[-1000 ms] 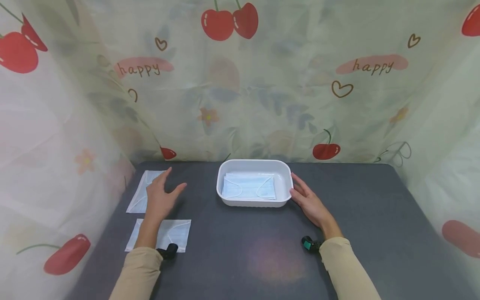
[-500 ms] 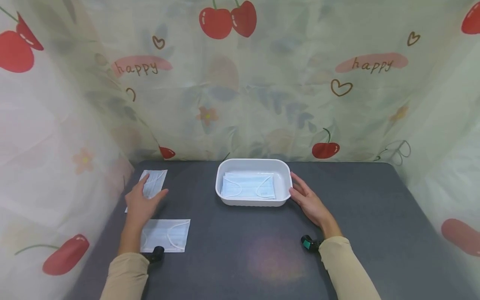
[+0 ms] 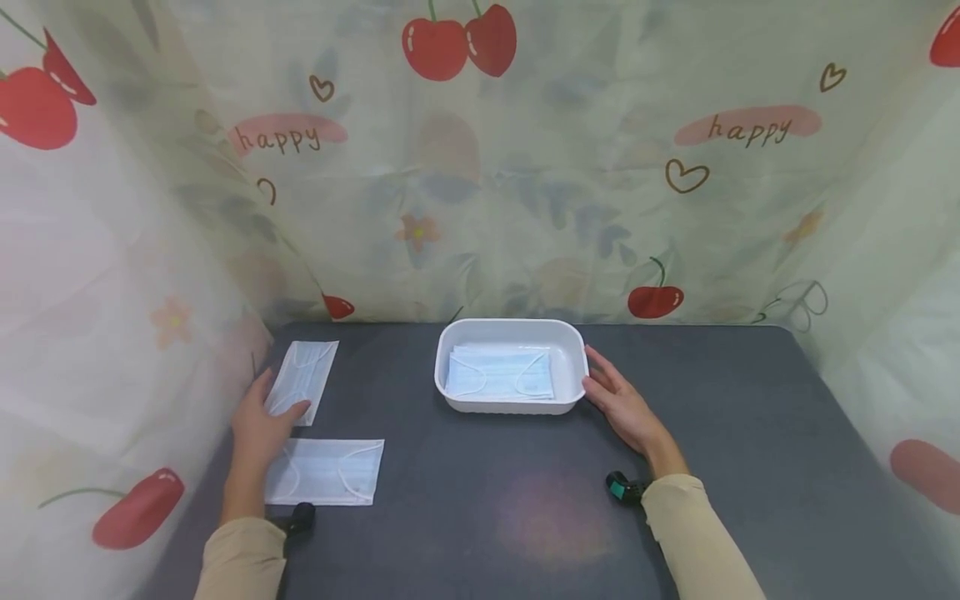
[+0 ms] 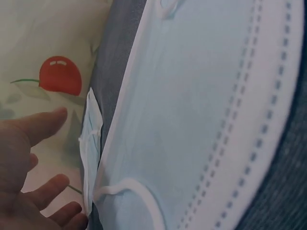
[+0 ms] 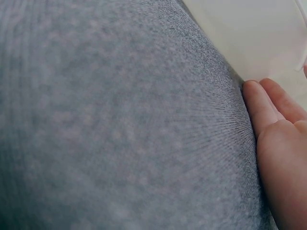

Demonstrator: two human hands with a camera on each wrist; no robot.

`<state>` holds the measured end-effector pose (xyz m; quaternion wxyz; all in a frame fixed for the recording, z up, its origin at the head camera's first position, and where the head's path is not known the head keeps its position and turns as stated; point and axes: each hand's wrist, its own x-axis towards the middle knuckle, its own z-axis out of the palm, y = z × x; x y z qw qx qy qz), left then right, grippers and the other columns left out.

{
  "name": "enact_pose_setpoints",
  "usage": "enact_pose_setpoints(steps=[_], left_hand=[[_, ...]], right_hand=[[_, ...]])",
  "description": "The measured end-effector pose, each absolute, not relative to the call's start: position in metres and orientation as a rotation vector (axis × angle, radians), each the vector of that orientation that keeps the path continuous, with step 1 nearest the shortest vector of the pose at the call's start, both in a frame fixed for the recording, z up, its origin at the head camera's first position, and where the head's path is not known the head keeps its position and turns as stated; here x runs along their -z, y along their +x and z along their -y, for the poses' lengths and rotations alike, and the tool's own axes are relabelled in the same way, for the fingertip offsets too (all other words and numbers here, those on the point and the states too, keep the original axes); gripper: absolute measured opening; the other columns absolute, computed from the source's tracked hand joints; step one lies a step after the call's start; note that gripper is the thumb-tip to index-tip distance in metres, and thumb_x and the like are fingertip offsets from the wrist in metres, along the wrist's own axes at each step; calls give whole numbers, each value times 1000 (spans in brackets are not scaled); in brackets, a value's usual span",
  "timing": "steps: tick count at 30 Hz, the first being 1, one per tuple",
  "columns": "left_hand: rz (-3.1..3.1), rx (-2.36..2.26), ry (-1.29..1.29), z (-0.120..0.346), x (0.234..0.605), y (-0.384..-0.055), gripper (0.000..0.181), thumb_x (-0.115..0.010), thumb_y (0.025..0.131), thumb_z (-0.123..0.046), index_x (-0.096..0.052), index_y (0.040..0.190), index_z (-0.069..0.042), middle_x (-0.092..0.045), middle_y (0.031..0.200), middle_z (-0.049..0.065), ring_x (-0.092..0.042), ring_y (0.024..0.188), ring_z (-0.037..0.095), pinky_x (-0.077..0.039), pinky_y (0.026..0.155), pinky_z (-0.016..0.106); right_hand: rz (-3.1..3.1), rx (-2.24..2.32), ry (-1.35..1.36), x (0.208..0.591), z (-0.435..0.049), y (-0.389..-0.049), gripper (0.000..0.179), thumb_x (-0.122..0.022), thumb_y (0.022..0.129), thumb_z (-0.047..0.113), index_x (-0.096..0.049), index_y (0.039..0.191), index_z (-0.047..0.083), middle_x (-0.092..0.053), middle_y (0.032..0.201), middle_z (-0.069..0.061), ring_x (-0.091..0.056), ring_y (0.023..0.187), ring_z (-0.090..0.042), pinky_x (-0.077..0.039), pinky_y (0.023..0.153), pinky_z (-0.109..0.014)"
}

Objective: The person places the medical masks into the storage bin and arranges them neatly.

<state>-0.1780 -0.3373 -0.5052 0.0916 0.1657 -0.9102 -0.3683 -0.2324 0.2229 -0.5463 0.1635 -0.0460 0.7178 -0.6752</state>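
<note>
In the head view my left hand [image 3: 262,425] reaches over the near end of the far face mask [image 3: 311,371], thumb and fingers spread apart. A second light-blue mask [image 3: 330,473] lies flat nearer me, beside that wrist, and fills much of the left wrist view. At the back middle stands a white plastic tray [image 3: 512,407] with more masks [image 3: 498,373] lying in it, ear loops on top. My right hand [image 3: 622,412] rests with extended fingers against the tray's right side; the right wrist view shows its fingertips [image 5: 254,91] at the white wall.
The dark grey table [image 3: 465,517] ends at a back edge against a printed curtain [image 3: 525,167]. More curtain closes in on the left and right. Dark wrist cameras sit at both cuffs.
My left hand has moved left and toward me, coming down to the near end of the far mask. The right hand and tray have kept their places.
</note>
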Motion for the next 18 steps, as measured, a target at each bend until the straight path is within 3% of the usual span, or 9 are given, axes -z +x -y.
enact_pose_setpoints(steps=[18], left_hand=[[2768, 1082, 638, 350, 513, -176, 91, -75, 83, -6, -26, 159, 0, -39, 153, 37, -38, 141, 54, -31, 116, 64]], right_hand=[[-2054, 1935, -124, 546, -221, -231, 68, -53, 107, 30, -16, 164, 34, -21, 170, -15, -26, 156, -35, -19, 127, -56]])
